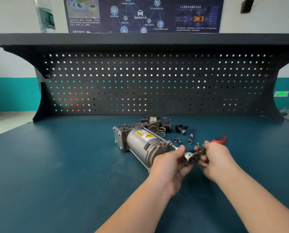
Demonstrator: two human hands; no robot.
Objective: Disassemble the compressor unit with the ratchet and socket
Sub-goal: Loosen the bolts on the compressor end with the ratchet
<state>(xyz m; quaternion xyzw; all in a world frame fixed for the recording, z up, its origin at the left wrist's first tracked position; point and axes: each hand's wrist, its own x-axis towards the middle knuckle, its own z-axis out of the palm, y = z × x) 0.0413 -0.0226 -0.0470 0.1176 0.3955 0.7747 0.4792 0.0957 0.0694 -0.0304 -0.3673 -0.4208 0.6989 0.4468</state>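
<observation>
The silver compressor unit (140, 142) lies on its side on the dark green bench top (56, 165), with a yellow warning label on its barrel. Just right of its near end, both hands hold the ratchet (190, 156). My left hand (170, 163) grips the shiny ratchet head from the left, fingers curled round it. My right hand (214, 158) grips the ratchet's shaft, and the red and black handle (219, 139) sticks out beyond its fingers. A thin bolt tip (174, 146) shows at the compressor's end, next to my left thumb.
Behind the compressor lie a black valve block (159, 122), a spring (162, 131), a black fitting (181, 128), a loose socket (175, 139), an extension bar (191, 136) and a small screw (198, 144). A black pegboard (148, 81) closes off the back. A water bottle (45, 15) stands on the shelf above.
</observation>
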